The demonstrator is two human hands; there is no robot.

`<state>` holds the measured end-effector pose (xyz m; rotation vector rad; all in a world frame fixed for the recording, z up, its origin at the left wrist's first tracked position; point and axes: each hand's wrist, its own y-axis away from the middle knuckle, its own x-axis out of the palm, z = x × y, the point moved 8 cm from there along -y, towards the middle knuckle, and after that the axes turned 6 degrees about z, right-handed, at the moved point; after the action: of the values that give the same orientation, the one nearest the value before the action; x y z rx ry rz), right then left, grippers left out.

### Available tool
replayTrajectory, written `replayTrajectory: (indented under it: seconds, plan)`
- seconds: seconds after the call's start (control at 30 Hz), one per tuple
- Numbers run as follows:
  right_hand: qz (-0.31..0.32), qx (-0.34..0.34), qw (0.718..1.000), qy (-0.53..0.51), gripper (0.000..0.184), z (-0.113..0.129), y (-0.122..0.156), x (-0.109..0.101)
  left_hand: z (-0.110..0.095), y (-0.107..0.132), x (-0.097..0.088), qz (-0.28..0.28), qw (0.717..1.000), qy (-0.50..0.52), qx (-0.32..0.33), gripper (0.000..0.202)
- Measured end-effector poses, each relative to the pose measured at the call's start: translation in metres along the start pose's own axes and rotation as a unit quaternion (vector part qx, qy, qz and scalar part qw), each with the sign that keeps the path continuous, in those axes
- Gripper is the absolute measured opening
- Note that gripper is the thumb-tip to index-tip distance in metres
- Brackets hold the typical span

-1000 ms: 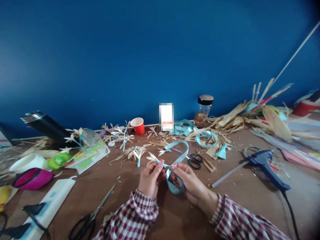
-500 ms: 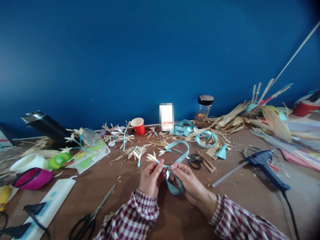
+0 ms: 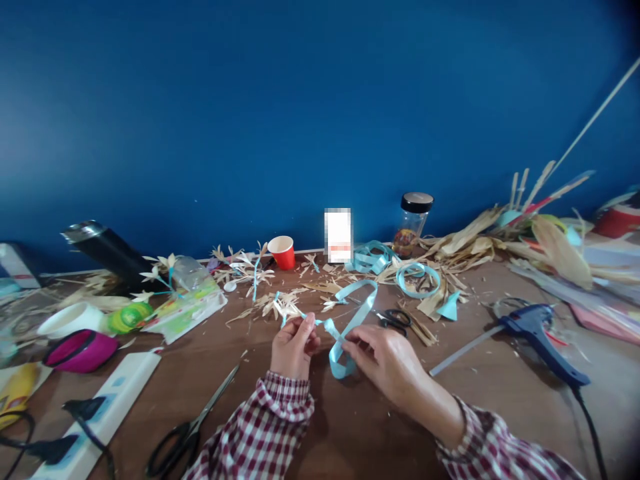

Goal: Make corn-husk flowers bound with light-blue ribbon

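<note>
Near the middle of the table my left hand (image 3: 295, 343) pinches a thin stem wrapped in light blue, part of a pale corn-husk flower (image 3: 287, 308) whose petals overlap the scraps behind. A light blue ribbon (image 3: 364, 308) runs from that stem, twists and loops down to the right. My right hand (image 3: 387, 363) is closed on the ribbon between thumb and fingers, a short way right of my left hand. Beyond the hands lie small black-handled scissors (image 3: 395, 320) and a finished-looking husk flower with a blue stem (image 3: 257, 275).
At the left are long scissors (image 3: 195, 427), a white power strip (image 3: 105, 410) and a magenta ring-shaped item (image 3: 83, 351). A blue glue gun (image 3: 543, 333) with its cord lies right. A red paper cup (image 3: 283, 253), a lidded jar (image 3: 414, 223) and dry husks (image 3: 460, 237) line the wall.
My right hand has drawn away from my left, to the right, and the ribbon now spans the gap between them. My left hand has shifted slightly left. The view has turned a little.
</note>
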<state>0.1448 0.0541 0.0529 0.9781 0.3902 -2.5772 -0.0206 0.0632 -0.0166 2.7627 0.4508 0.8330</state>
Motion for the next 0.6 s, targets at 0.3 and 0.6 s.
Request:
replayTrajectory:
  seconds: [0.3, 0.6]
  plan:
    - [-0.045, -0.096, 0.994, 0.018, 0.014, 0.036, -0.011, -0.010, 0.008, 0.004, 0.010, 0.068, 0.997, 0.001, -0.027, 0.038]
    - [0.022, -0.061, 0.998, -0.009, 0.013, 0.026, -0.025, 0.002, 0.009, 0.011, 0.020, 0.109, 0.993, -0.036, -0.037, 0.038]
